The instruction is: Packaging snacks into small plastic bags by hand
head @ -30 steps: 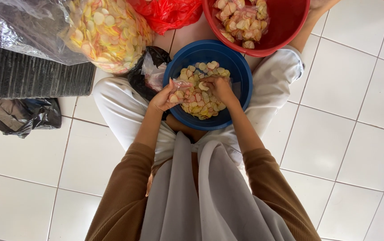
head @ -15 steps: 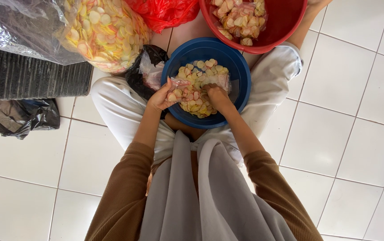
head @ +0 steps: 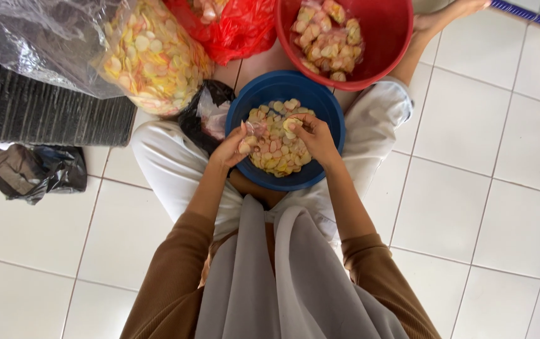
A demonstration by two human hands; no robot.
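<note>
Over the blue bowl (head: pixel 332 113) in the person's lap, the left hand (head: pixel 232 147) pinches the mouth of a small clear bag (head: pixel 254 132) at the bowl's left rim. The right hand (head: pixel 312 135) is curled shut on a few pale chips (head: pixel 290 122) above the heap; half a second ago it was dug lower into the chips.

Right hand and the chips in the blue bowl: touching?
Touching. The head view shows the right hand over the blue bowl with a few pale chips pinched in its fingertips; the left hand holds a small clear bag beside it.
</note>
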